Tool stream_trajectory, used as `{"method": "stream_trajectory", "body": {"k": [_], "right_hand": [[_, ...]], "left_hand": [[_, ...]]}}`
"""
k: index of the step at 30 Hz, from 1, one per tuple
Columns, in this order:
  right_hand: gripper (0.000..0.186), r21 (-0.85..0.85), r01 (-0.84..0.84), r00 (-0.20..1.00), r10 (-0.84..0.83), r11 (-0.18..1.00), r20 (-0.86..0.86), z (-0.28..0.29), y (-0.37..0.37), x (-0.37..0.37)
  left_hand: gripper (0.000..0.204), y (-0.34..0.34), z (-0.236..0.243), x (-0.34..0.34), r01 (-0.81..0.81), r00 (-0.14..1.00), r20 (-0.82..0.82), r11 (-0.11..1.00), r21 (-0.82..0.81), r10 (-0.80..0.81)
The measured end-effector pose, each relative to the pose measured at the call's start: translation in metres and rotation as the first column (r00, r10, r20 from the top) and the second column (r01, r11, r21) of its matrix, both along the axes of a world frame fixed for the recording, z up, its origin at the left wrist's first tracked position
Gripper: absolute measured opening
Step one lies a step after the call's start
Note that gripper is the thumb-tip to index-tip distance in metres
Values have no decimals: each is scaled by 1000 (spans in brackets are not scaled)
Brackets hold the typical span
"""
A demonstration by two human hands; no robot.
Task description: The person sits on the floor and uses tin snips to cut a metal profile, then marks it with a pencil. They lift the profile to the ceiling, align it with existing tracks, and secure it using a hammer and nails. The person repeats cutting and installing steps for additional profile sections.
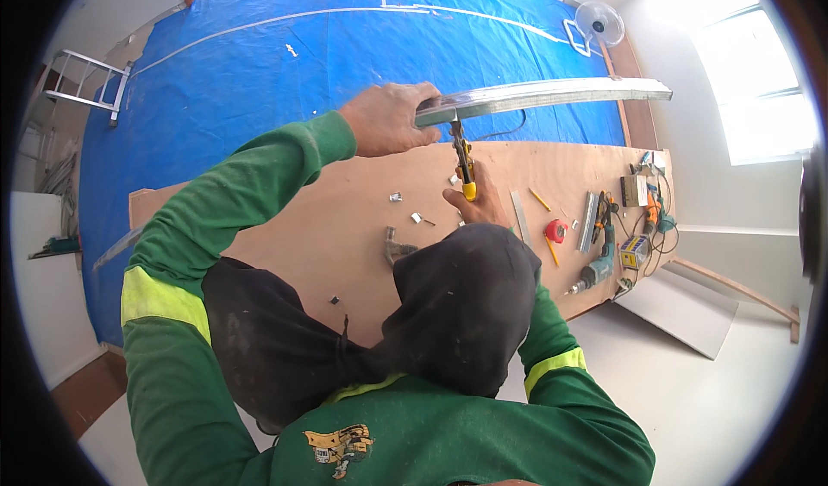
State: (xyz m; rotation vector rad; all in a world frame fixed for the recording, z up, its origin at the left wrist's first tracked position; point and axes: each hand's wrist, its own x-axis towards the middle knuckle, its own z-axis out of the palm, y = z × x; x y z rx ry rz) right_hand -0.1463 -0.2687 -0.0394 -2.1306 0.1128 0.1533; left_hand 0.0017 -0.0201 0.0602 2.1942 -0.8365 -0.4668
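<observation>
My left hand (390, 120) grips one end of a long silvery metal channel (561, 94), which stretches out to the right above the far edge of the board. In my right hand (490, 200) are tin snips (464, 160) with yellow-tipped handles, their jaws up against the channel's lower edge near my left hand. Whether the blades have bitten into the metal is too small to tell. Below them a hammer (397, 248) lies on the wooden board (302, 257), partly hidden by my dark-clad knee. Small metal offcuts (396, 197) are scattered around it.
To the right lie a red tape measure (556, 231), pencils (541, 200), metal strips (589, 221), a teal power drill (598, 266) and cords. Blue sheeting (285, 81) covers the floor beyond. A fan (599, 24) stands far right, a ladder (89, 81) far left.
</observation>
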Motion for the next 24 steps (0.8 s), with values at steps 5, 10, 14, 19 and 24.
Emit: {"method": "stream_trajectory", "body": {"k": [5, 10, 14, 19, 24], "right_hand": [[74, -25, 18, 1000, -18, 1000, 13, -18, 3, 0], [74, -37, 32, 999, -31, 999, 41, -17, 3, 4], [73, -99, -34, 989, 48, 994, 137, -15, -2, 10], [68, -82, -7, 995, 16, 997, 104, -21, 0, 9], [63, -103, -9, 976, 31, 995, 215, -34, -1, 9]], "left_hand": [[57, -1, -3, -2, 43, 997, 59, 998, -50, -40], [58, -1, -4, -5, 44, 997, 60, 997, -62, -40], [60, -1, -2, -6, 28, 999, 36, 998, -49, -27], [60, 1, 0, -5, 31, 999, 20, 999, -42, -30], [58, -2, -2, -3, 48, 998, 38, 995, -91, -45]]}}
